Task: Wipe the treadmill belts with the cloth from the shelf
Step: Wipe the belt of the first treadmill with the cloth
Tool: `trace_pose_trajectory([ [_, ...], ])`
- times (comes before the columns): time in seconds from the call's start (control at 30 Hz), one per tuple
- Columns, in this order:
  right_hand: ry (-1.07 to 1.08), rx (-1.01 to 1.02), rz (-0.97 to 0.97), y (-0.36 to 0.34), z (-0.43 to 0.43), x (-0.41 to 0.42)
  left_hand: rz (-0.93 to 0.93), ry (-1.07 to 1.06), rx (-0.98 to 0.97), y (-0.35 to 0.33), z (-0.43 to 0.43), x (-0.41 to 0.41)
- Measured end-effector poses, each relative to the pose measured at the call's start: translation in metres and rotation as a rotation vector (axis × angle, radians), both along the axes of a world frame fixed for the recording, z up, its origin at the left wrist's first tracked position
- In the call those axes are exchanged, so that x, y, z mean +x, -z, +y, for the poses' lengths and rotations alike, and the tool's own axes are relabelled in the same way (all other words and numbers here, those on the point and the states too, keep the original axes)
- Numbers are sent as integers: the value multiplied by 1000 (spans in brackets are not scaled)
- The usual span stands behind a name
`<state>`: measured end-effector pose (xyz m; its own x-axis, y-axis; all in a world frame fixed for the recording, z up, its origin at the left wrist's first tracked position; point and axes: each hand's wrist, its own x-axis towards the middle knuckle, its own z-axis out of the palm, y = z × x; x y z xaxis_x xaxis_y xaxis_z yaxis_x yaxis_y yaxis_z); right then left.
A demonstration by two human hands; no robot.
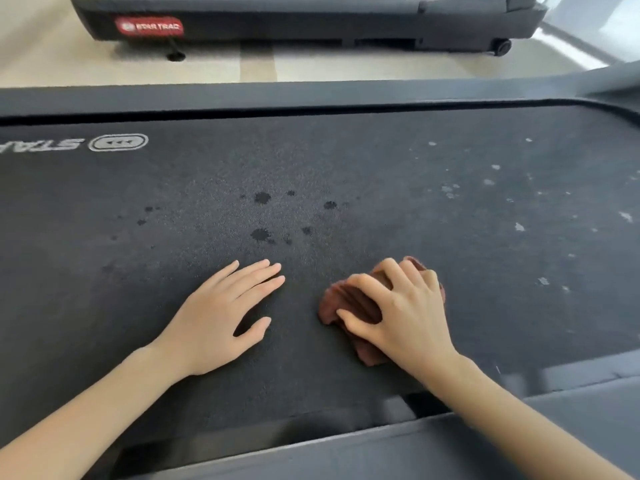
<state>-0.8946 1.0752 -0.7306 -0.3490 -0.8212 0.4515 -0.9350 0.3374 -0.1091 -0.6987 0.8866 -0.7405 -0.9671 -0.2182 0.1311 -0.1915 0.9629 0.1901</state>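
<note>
Head view: we look down on a dark grey textured treadmill belt [381,174].
Cloth: the crumpled brown cloth [349,299] lies on the belt's near right part.
Right hand: our right hand [401,306] grips the cloth, fingers curled over it.
Left hand: our left hand [221,317] lies flat on the belt, fingers straight, near the cloth without touching it.
Belt marks: dark wet spots [262,197] beyond our hands; pale flecks [519,226] further right.
</note>
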Motion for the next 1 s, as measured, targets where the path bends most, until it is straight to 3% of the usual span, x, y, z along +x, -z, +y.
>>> trace_pose_trajectory([
  [0.23, -152, -11, 3, 2, 28, -5, -38, -128, -23, 2, 26, -4],
  [0.53, 237, 192, -126, -12, -89, -101, -164, -185, -74, -2, 60, -6],
  [0.7, 120, 44, -39, -6, -15, -71, -92, -112, -4, -5, 72, -42],
  [0.8, 66, 84, -6, -2, 61, -53, -53, -51, 33, -7, 80, -83],
  [1.0, 151, 88, -26, -4, 122, -64, -19, 33, 36, 2, 85, -147],
])
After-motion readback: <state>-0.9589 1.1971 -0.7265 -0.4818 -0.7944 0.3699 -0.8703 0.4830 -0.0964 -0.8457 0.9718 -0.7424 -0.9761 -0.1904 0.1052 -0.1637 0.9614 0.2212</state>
